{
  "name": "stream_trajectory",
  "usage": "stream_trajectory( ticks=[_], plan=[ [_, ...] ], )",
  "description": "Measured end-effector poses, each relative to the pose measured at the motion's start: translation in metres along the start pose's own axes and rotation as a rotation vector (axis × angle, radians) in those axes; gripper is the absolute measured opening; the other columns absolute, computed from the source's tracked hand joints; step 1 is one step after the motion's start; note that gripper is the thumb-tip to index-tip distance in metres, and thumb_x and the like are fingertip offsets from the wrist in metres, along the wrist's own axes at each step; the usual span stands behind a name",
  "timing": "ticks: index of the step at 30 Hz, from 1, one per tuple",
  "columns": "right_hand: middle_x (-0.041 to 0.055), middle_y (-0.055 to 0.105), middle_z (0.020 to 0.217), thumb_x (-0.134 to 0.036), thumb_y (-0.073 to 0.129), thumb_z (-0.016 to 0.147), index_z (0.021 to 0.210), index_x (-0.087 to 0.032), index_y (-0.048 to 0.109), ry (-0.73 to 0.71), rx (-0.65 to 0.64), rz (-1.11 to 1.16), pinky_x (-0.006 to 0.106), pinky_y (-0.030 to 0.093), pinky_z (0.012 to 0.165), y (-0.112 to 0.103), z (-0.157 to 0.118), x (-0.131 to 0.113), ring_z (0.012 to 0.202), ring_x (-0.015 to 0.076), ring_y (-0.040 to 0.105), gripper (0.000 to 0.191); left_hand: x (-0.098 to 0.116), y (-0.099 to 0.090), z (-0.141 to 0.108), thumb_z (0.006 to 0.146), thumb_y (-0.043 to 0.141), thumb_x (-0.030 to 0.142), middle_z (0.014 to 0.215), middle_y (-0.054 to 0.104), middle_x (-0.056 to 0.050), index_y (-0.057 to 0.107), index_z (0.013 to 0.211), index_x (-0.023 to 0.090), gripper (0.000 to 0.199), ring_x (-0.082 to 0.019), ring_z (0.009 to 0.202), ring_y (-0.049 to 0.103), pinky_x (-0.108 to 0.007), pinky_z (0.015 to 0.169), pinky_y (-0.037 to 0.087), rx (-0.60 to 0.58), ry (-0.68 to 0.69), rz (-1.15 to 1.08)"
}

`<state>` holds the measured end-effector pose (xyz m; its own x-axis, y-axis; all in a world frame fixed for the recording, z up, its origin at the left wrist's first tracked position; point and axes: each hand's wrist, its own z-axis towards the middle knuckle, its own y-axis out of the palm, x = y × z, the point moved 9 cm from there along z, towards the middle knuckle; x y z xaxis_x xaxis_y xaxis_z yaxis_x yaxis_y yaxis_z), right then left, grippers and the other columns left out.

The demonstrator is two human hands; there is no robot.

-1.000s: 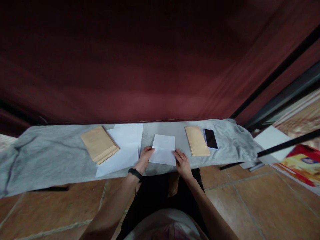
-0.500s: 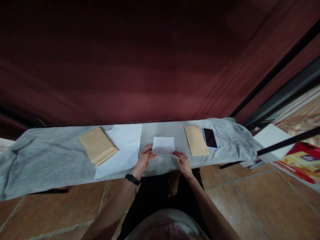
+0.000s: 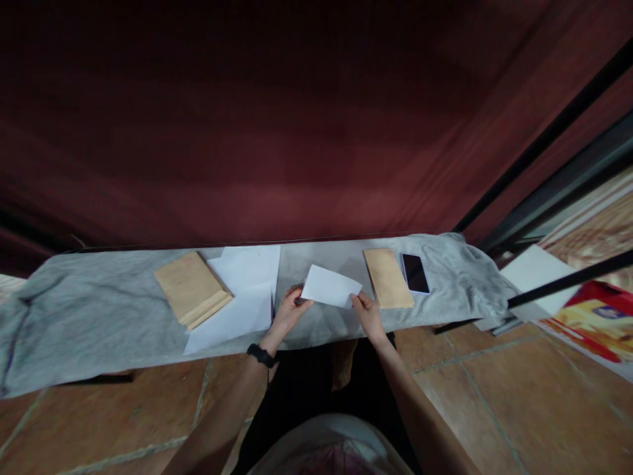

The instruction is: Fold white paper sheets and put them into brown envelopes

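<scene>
A white folded sheet of paper (image 3: pixel 330 285) is held at a slant between my two hands, over the grey cloth. My left hand (image 3: pixel 291 309) pinches its lower left corner, thumb along the edge. At the lower right corner, my right hand (image 3: pixel 366 315) grips it between thumb and fingers. Just beyond my right hand lies a brown envelope (image 3: pixel 389 277). Left of my left hand, white sheets of paper (image 3: pixel 247 290) are spread flat, partly under a stack of brown envelopes (image 3: pixel 190 287).
A grey cloth (image 3: pixel 99 310) covers the narrow bench. A phone (image 3: pixel 415 273) lies right of the single envelope. Behind the bench rises a dark red surface (image 3: pixel 297 165). A red and yellow box (image 3: pixel 598 320) and black bars (image 3: pixel 568 280) stand at the right.
The paper, earlier flat with its near edge being folded up, is now a narrower strip, lifted and tilted down to the right. Both hands have closed on its corners.
</scene>
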<state>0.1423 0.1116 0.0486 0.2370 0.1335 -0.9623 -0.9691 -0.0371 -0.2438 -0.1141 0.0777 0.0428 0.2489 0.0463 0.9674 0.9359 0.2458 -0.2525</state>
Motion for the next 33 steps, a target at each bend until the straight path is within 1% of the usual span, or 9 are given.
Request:
stream_trajectory(
  ticks=[5,7,10,16,22,25,28,30,33],
  plan=[
    [-0.0042,0.052,0.058,-0.054,0.053,0.087,0.07,-0.021,0.059,0.025,0.018,0.002,0.024,0.04,0.055,-0.001,0.004,0.006,0.057,0.0137,0.048,0.038,0.001,-0.003,-0.008,0.073,0.07,0.044,0.096,0.068,-0.005,0.07,0.069,0.022,0.022,-0.023,0.1,0.06,-0.031,0.091,0.046,0.023,0.013,0.021],
    [-0.0044,0.051,0.057,-0.054,0.052,0.087,0.07,-0.021,0.058,0.029,0.016,-0.003,0.024,0.039,0.054,0.001,0.007,0.008,0.056,0.0137,0.047,0.037,-0.005,-0.001,-0.008,0.075,0.067,0.047,0.084,0.067,-0.003,0.068,0.069,0.021,0.027,-0.02,0.087,0.06,-0.029,0.081,0.046,-0.001,-0.035,-0.007],
    [-0.0039,0.054,0.058,-0.05,0.051,0.086,0.073,-0.021,0.06,0.029,-0.001,-0.021,0.024,0.039,0.052,0.005,0.01,0.011,0.055,0.0139,0.048,0.033,-0.012,0.003,-0.008,0.074,0.065,0.05,0.065,0.059,0.002,0.065,0.068,0.021,0.029,-0.016,0.067,0.054,-0.026,0.066,0.042,-0.027,-0.095,-0.021],
    [-0.0026,0.064,0.064,-0.039,0.059,0.078,0.078,-0.022,0.065,0.006,-0.011,-0.067,0.026,0.045,0.057,0.013,0.0,0.017,0.059,0.0154,0.055,0.018,-0.022,0.001,-0.013,0.069,0.066,0.047,0.058,0.052,0.004,0.059,0.062,0.022,0.028,-0.015,0.062,0.049,-0.025,0.06,0.038,0.042,-0.118,-0.014],
    [0.0048,0.075,0.089,-0.04,0.053,0.087,0.097,-0.02,0.071,-0.034,0.001,-0.048,0.033,0.054,0.078,0.014,-0.005,0.005,0.086,0.022,0.068,0.029,-0.009,-0.001,-0.015,0.074,0.064,0.046,0.074,0.064,0.001,0.059,0.074,0.022,0.024,-0.016,0.072,0.057,-0.027,0.071,0.045,0.128,-0.076,-0.04],
    [0.0071,0.076,0.102,-0.043,0.054,0.09,0.104,-0.02,0.073,-0.087,0.05,-0.025,0.038,0.054,0.09,0.006,0.002,-0.009,0.098,0.0241,0.069,0.033,0.008,-0.006,-0.007,0.077,0.064,0.043,0.103,0.07,-0.005,0.057,0.076,0.023,0.022,-0.019,0.091,0.062,-0.029,0.082,0.048,0.172,0.018,-0.058],
    [0.0073,0.076,0.105,-0.043,0.054,0.092,0.103,-0.021,0.074,-0.177,0.074,-0.049,0.04,0.053,0.094,0.001,0.006,-0.019,0.101,0.0242,0.069,0.032,0.021,-0.008,0.0,0.078,0.066,0.038,0.128,0.065,-0.009,0.059,0.075,0.023,0.017,-0.024,0.118,0.058,-0.036,0.1,0.045,0.145,0.167,-0.031],
    [0.0068,0.076,0.104,-0.04,0.053,0.094,0.102,-0.022,0.075,-0.231,0.035,-0.14,0.04,0.053,0.094,0.005,0.004,-0.018,0.102,0.0237,0.069,0.03,0.015,-0.006,0.001,0.078,0.066,0.034,0.131,0.064,-0.009,0.062,0.076,0.024,0.011,-0.025,0.124,0.056,-0.041,0.107,0.042,0.104,0.192,0.029],
    [0.0063,0.076,0.103,-0.032,0.052,0.093,0.101,-0.023,0.076,-0.279,-0.042,-0.271,0.042,0.053,0.095,0.014,-0.007,-0.006,0.101,0.0239,0.069,0.026,-0.005,-0.003,-0.004,0.078,0.063,0.025,0.128,0.066,-0.009,0.066,0.08,0.024,0.004,-0.025,0.123,0.058,-0.044,0.109,0.042,0.053,0.161,0.148]
  ],
)
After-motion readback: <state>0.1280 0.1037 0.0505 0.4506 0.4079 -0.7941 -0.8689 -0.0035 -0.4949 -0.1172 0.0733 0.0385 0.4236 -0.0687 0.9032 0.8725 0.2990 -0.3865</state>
